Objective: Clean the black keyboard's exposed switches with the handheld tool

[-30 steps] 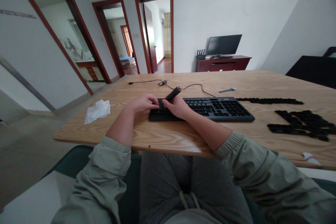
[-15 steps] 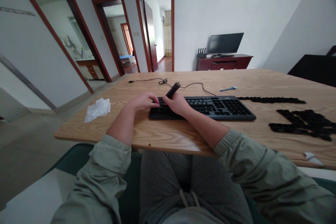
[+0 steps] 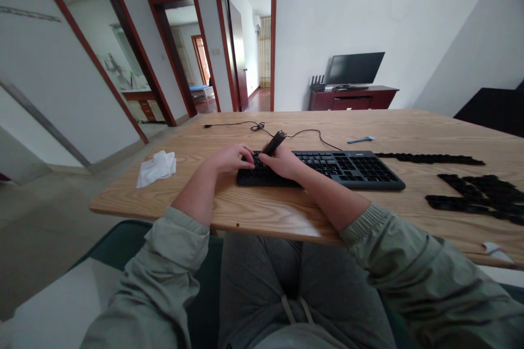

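A black keyboard [image 3: 347, 169] lies on the wooden table, with many of its key positions looking dark and without caps. My right hand [image 3: 284, 162] is closed around a thick black cylindrical tool [image 3: 275, 143], tilted with its upper end away from me. The tool's lower end is hidden by the hand, over the left part of the keyboard. At the keyboard's left end is my left hand [image 3: 231, 158], with thumb and forefinger curved and a gap between them. Its fingertips are at the keys; whether they press on them I cannot tell.
Black keycap-like pieces [image 3: 483, 196] lie in rows at the right, with another long row [image 3: 434, 158] behind. A blue brush-like item [image 3: 360, 140] and a black cable [image 3: 257, 126] lie beyond the keyboard. White tissue [image 3: 156, 168] is at the left; a white scrap [image 3: 496, 251] is near the front edge.
The whole view has shifted slightly, so everything appears a little further right. Both hands keep almost the same pose at the keyboard, and the right still grips the black tool.
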`<state>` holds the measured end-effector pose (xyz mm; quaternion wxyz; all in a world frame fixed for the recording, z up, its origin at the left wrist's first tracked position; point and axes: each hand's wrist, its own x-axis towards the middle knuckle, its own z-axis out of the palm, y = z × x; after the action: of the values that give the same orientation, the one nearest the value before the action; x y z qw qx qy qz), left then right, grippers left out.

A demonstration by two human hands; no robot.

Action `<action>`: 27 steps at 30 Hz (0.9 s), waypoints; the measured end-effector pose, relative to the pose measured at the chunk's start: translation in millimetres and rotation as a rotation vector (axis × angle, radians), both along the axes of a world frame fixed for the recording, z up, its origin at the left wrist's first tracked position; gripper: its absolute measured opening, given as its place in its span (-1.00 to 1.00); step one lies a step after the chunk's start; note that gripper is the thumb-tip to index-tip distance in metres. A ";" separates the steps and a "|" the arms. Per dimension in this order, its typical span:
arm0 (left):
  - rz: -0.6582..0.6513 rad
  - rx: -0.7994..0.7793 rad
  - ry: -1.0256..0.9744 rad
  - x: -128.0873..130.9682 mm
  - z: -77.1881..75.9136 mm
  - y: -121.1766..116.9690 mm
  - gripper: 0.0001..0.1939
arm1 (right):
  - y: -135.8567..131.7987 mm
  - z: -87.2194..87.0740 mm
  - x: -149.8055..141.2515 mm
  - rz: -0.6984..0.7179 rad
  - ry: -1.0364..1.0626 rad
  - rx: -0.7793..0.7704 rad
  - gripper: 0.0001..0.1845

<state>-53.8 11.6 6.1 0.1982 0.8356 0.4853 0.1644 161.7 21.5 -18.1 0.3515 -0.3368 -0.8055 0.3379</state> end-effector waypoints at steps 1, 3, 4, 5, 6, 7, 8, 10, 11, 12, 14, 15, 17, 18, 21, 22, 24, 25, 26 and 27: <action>-0.006 -0.003 0.002 -0.1 -0.3 0.0 -0.83 | 0.6 3.3 -2.2 0.009 -0.021 0.017 -0.83; -0.010 -0.014 0.005 -0.7 -0.2 -0.6 -0.83 | 0.1 11.8 -8.5 0.049 -0.090 0.075 -0.79; -0.010 -0.023 0.005 -1.0 0.1 -1.3 -0.82 | -0.8 16.3 -11.7 0.070 -0.132 0.109 -0.78; -0.010 -0.031 0.002 -1.3 0.5 -2.0 -0.82 | -1.9 20.4 -14.4 0.086 -0.172 0.142 -0.77; -0.010 -0.039 0.000 -1.3 1.1 -2.7 -0.81 | -2.8 23.7 -16.2 0.095 -0.207 0.170 -0.77; -0.011 -0.044 -0.001 -1.2 1.7 -3.5 -0.80 | -3.4 25.8 -16.6 0.103 -0.232 0.187 -0.76; -0.007 -0.045 0.000 -0.9 2.3 -4.1 -0.80 | -3.4 26.5 -15.6 0.105 -0.242 0.188 -0.76; 0.007 -0.041 0.004 0.4 3.7 -5.0 -0.82 | -1.6 23.7 -9.7 0.108 -0.208 0.151 -0.77; 0.016 -0.040 0.008 1.1 4.4 -5.3 -0.83 | 0.0 20.7 -5.6 0.112 -0.174 0.117 -0.79; 0.022 -0.041 0.012 1.8 5.1 -5.5 -0.83 | 1.7 17.1 -1.2 0.115 -0.141 0.078 -0.80; 0.025 -0.044 0.017 2.8 6.3 -6.1 -0.84 | 4.6 9.9 6.3 0.124 -0.095 0.013 -0.83; 0.022 -0.044 0.020 3.1 6.8 -6.5 -0.83 | 5.4 7.4 8.9 0.137 -0.085 -0.005 -0.84; 0.018 -0.046 0.023 3.7 7.5 -7.5 -0.83 | 5.9 5.8 11.3 0.164 -0.073 -0.011 -0.87; 0.020 -0.048 0.019 4.0 7.6 -8.2 -0.83 | 5.6 7.0 11.4 0.179 -0.067 0.002 -0.88; 0.021 -0.058 -0.005 5.3 7.8 -9.7 -0.85 | 4.6 16.3 9.9 0.239 -0.077 0.061 -0.86; 0.018 -0.055 -0.018 5.7 7.8 -10.1 -0.85 | 4.4 19.9 9.4 0.264 -0.086 0.079 -0.85; 0.025 -0.034 -0.047 6.6 8.0 -10.8 -0.85 | 4.6 25.3 8.4 0.313 -0.098 0.099 -0.84; 0.050 -0.011 -0.063 7.1 8.1 -11.2 -0.82 | 4.8 26.6 8.0 0.331 -0.103 0.106 -0.84; 0.091 0.024 -0.079 8.0 8.3 -11.9 -0.78 | 5.3 26.9 7.8 0.341 -0.108 0.117 -0.84; 0.137 0.070 -0.092 9.4 8.4 -12.8 -0.72 | 5.9 26.3 7.7 0.338 -0.116 0.136 -0.83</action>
<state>-44.5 -1.1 14.4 0.1792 0.7983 0.5258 0.2326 169.4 27.5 8.2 0.2649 -0.1912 -0.8904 0.3169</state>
